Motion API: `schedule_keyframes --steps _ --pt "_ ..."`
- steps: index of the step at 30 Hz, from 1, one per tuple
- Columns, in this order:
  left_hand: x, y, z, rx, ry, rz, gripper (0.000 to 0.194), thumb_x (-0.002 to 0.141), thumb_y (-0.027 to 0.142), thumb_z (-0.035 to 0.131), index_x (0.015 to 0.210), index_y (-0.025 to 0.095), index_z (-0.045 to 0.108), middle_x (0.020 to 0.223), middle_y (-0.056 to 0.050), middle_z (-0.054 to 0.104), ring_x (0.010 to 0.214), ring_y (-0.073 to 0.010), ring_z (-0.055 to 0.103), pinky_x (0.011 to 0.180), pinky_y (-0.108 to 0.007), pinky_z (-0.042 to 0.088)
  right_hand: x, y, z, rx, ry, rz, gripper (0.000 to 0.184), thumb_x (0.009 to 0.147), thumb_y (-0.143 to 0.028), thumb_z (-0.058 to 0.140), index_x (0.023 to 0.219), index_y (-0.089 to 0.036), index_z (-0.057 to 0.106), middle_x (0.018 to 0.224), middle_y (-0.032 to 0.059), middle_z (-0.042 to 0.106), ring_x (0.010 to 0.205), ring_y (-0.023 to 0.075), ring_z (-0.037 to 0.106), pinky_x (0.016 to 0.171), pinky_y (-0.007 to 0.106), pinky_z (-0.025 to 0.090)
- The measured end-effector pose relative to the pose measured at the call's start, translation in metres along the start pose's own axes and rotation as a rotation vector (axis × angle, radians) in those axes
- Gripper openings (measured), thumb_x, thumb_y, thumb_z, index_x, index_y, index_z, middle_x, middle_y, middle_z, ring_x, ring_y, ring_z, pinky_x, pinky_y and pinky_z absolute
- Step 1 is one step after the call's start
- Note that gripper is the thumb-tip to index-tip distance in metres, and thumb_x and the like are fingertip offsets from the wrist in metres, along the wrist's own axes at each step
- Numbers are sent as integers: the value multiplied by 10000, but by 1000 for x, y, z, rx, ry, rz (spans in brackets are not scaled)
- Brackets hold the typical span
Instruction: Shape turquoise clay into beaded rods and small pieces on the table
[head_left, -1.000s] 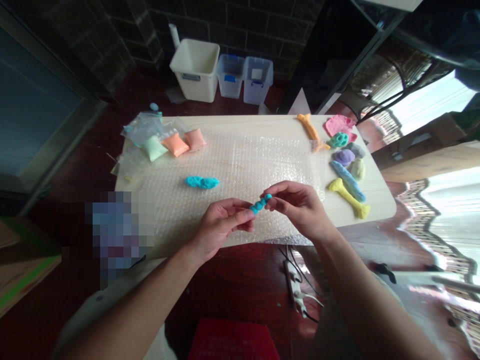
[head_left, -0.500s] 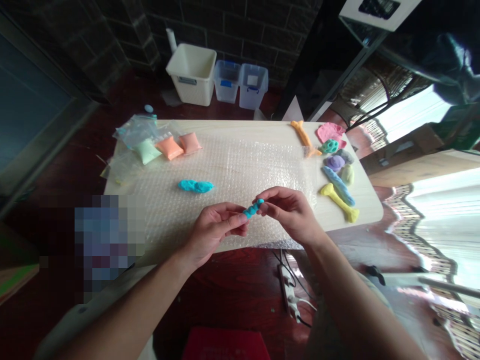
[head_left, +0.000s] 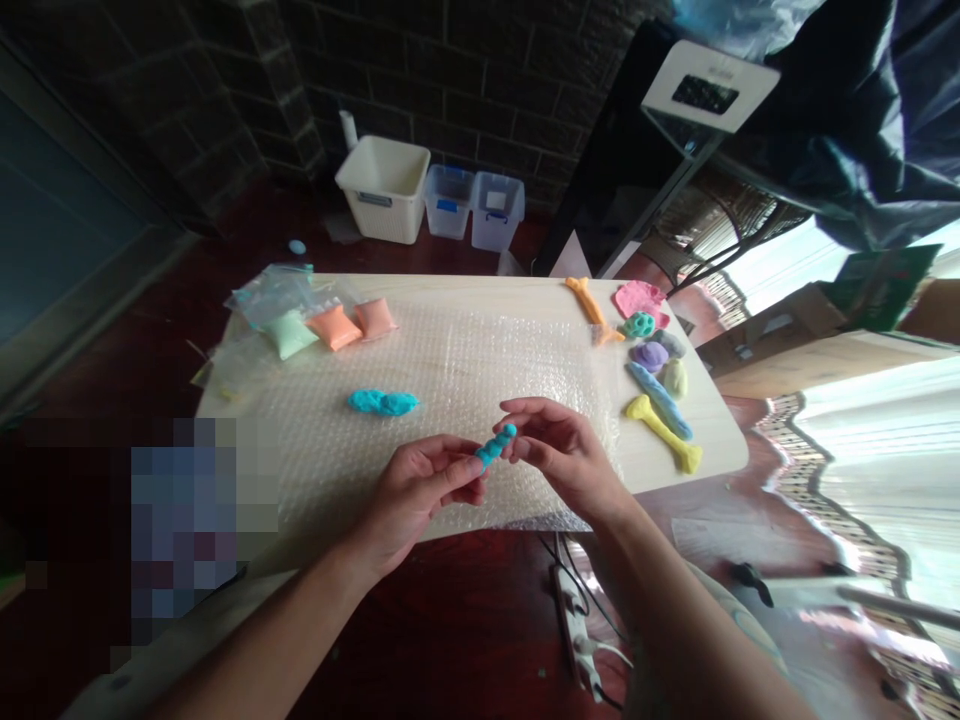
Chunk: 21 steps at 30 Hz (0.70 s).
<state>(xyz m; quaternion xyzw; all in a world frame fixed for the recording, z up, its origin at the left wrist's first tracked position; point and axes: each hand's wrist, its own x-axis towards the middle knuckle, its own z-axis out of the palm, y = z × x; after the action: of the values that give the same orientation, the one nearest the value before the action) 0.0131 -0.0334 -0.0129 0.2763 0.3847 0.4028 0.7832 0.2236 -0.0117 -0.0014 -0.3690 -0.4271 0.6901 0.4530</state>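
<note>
Head view: your left hand (head_left: pixel 427 485) grips the near end of the blue strip (head_left: pixel 495 447) between thumb and fingers. The strip's lobed length slants up and rightward, its far tip at the fingertips of your right hand (head_left: pixel 562 450). Your right index finger arches above that tip; whether the thumb and other fingers pinch it, you cannot tell. Both forearms angle inward, hands above the bubble wrap (head_left: pixel 480 360), the blue lump (head_left: pixel 382 402) lying beyond your left hand.

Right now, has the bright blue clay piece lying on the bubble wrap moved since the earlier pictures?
No. The bright blue clay piece keeps its place relative to the orange plastic bag; the view shifted.
</note>
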Motion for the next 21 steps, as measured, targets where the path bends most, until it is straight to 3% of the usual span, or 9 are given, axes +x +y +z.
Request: schedule_keyframes --steps 5,10,13,17,21 --pt "0 0 2 -29 29 -2 350 733 341 944 967 148 770 785 -45 768 677 -139 684 673 -272 568 1 7 5 51 -84 86 428 780 -245 924 1170 -213 751 978 32 776 846 150 736 814 296 614" --pt "3 -1 2 -51 53 22 413 643 348 998 857 145 709 722 -42 779 599 -138 692 637 -260 560 0 11 18 61 -189 118 253 792 -285 918 943 -163 756 813 21 753 753 156 722 797 324 610" --pt "2 -1 3 -50 60 2 440 630 375 1004 841 143 694 738 -50 787 625 -153 715 661 -273 582 1 13 21 62 -153 117 265 766 -297 935 897 -153 755 786 14 744 710 141 701 748 297 594" --pt "0 2 2 8 57 -27 442 810 515 854 1000 144 708 868 -110 811 764 -232 769 738 -358 619 4 13 11 42 -46 95 289 726 -302 954 870 -160 748 805 11 744 718 132 676 714 264 553" --pt "1 13 -11 255 167 125 404 888 539 743 1012 157 704 903 -113 805 829 -281 770 797 -422 616 6 9 -5 25 63 78 295 741 -326 932 903 -159 750 907 57 770 734 135 668 641 237 493"
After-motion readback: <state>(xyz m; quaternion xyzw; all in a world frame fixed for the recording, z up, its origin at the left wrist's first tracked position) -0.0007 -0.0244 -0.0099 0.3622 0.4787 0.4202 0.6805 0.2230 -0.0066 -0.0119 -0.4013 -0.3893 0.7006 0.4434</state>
